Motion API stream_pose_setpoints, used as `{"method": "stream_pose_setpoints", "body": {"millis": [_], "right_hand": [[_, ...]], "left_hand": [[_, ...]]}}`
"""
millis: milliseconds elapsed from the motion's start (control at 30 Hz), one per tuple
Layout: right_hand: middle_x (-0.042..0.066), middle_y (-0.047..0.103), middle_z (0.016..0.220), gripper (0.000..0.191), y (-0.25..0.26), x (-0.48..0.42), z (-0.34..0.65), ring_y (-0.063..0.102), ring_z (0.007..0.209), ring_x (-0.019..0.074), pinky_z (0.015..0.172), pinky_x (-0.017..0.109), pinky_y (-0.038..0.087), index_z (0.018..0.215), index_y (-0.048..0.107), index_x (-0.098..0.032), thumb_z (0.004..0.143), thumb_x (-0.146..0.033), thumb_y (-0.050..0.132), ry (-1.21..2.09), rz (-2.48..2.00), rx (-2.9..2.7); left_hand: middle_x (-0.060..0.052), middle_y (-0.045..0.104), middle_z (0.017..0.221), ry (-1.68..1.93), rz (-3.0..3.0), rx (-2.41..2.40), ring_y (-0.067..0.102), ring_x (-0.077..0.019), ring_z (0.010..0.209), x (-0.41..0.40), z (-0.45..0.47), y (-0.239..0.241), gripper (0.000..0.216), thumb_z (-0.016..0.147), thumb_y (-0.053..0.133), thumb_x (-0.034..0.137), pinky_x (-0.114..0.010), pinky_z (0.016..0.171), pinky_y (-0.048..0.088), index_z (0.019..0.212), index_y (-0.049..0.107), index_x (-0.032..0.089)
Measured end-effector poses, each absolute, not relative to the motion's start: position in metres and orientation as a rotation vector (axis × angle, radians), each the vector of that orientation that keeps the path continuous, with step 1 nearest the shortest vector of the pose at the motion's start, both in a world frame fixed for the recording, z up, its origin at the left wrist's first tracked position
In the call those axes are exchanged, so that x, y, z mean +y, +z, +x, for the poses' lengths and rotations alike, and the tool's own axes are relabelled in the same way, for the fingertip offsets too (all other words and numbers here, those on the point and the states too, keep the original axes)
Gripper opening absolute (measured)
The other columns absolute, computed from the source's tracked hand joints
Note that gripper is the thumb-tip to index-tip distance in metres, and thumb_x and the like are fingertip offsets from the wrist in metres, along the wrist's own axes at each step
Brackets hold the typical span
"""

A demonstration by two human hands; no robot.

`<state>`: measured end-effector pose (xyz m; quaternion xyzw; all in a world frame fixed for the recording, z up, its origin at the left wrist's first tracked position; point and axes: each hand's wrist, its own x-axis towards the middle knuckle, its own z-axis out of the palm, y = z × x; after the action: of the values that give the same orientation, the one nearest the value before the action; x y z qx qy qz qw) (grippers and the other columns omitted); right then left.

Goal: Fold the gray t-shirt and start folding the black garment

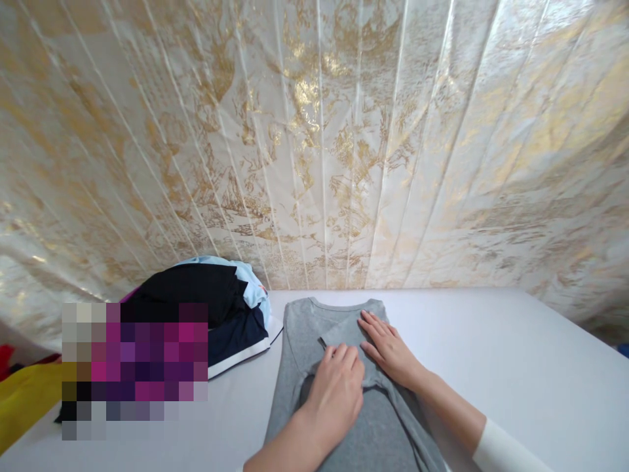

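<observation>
A grey long-sleeved shirt lies on the white table, its neckline toward the wall and one sleeve folded across the chest. Fingers curled, my left hand is closed on the fabric of that folded sleeve, near its cuff. My right hand rests flat at the shirt's shoulder edge, fingers stretched out over the cloth. The lower part of the shirt runs out of view at the bottom, and my left forearm covers some of it.
Left of the shirt is a pile of clothes, black, navy and light blue, partly blurred by a pixelated patch. Yellow cloth lies at the far left. Behind the white table hangs a gold-patterned curtain.
</observation>
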<state>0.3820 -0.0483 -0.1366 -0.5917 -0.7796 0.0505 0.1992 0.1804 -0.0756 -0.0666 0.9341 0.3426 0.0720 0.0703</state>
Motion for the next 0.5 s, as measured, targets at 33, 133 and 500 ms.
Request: {"method": "stream_pose_setpoints", "body": {"millis": [33, 133, 500], "right_hand": [[0.012, 0.032, 0.153, 0.052, -0.137, -0.048, 0.382, 0.026, 0.141, 0.0248, 0.109, 0.048, 0.03, 0.141, 0.041, -0.022, 0.094, -0.044, 0.038, 0.146, -1.685, -2.21], [0.011, 0.025, 0.155, 0.061, -0.132, -0.047, 0.383, 0.022, 0.143, 0.0257, 0.111, 0.049, 0.027, 0.146, 0.035, -0.022, 0.093, -0.052, 0.039, 0.132, -1.74, -2.242], [0.011, 0.02, 0.156, 0.071, -0.128, -0.072, 0.353, 0.015, 0.144, 0.0276, 0.113, 0.049, 0.022, 0.148, 0.03, -0.018, 0.091, -0.06, 0.037, 0.138, -1.743, -2.263]], "left_hand": [[-0.009, 0.057, 0.106, 0.201, 2.835, 1.021, 0.05, -0.0261, 0.104, -0.078, 0.181, -0.066, 0.014, 0.084, 0.056, 0.018, -0.043, 0.093, 0.039, 0.098, 0.059, 0.017], [-0.011, 0.058, 0.109, 0.129, 2.845, 1.069, 0.05, -0.0281, 0.107, -0.083, 0.178, -0.065, 0.018, 0.084, 0.059, 0.021, -0.045, 0.095, 0.037, 0.101, 0.06, 0.015], [-0.005, 0.059, 0.107, 0.35, 2.635, 1.359, 0.053, -0.0232, 0.101, -0.054, 0.141, -0.06, 0.013, 0.09, 0.052, 0.017, -0.037, 0.088, 0.039, 0.101, 0.058, 0.02]]}}
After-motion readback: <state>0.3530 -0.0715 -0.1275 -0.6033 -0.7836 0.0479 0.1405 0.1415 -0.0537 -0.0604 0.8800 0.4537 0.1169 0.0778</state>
